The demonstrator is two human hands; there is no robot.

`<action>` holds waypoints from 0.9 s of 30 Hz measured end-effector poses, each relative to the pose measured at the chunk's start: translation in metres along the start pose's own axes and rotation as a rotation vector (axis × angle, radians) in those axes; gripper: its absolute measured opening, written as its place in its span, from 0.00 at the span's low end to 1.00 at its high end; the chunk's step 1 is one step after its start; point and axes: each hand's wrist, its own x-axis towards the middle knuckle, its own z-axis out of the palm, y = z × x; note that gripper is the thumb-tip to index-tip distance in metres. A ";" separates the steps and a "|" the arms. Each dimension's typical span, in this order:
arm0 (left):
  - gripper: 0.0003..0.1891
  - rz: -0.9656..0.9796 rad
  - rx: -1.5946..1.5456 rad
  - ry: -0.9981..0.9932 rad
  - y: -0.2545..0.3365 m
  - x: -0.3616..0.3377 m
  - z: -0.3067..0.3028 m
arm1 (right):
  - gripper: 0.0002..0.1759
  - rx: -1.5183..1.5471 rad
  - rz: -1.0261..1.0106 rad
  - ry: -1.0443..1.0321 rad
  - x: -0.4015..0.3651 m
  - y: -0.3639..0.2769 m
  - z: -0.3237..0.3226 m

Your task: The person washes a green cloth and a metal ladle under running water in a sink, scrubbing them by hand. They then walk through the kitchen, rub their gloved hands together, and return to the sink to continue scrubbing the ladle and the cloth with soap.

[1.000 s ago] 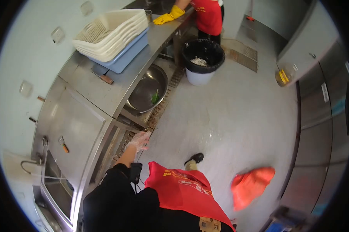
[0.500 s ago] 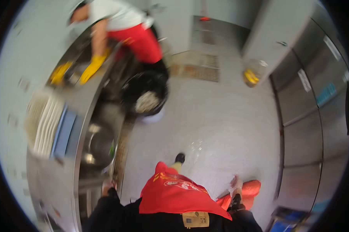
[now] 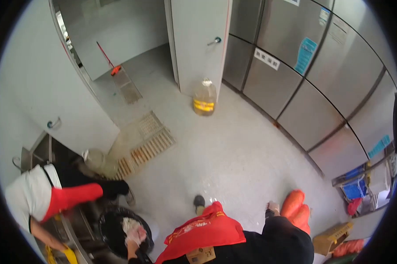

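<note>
Much of the pale floor [image 3: 233,149] to the right of the black bin [image 3: 108,233] shines as if wet, so a slip looks like the biggest risk; a foot sliding there would pull both arms off what they hold. One co-worker [image 3: 29,198] bends close at the left of the bin and crowds it, and a bump of elbows could knock waste over the rim. The bin itself stands at the person's left side, lined in black and holding pale scraps [image 3: 127,223]; anything dropped in from a height may bounce out. Well to the right of the bin, the orange bag [image 3: 295,207] hangs low near the floor, where it may drag, snag or tear if swung. The left hand [image 3: 136,235], in a thin clear glove, hovers over the bin's right side with its grip loosely curled, and I cannot tell whether it holds anything. The right hand [image 3: 273,206], also gloved, appears to have its grip closed on the bag's near edge, a hold that looks slight and could slip.
</note>
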 end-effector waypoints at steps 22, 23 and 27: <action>0.24 0.037 0.374 -0.238 0.623 0.336 0.216 | 0.04 -0.689 -0.957 -0.288 0.217 -0.807 0.172; 0.23 0.082 0.441 -0.229 0.657 0.356 0.244 | 0.04 -0.714 -0.900 -0.305 0.226 -0.841 0.174; 0.20 0.352 0.657 -0.214 0.767 0.445 0.308 | 0.04 -0.779 -0.968 -0.324 0.283 -1.014 0.209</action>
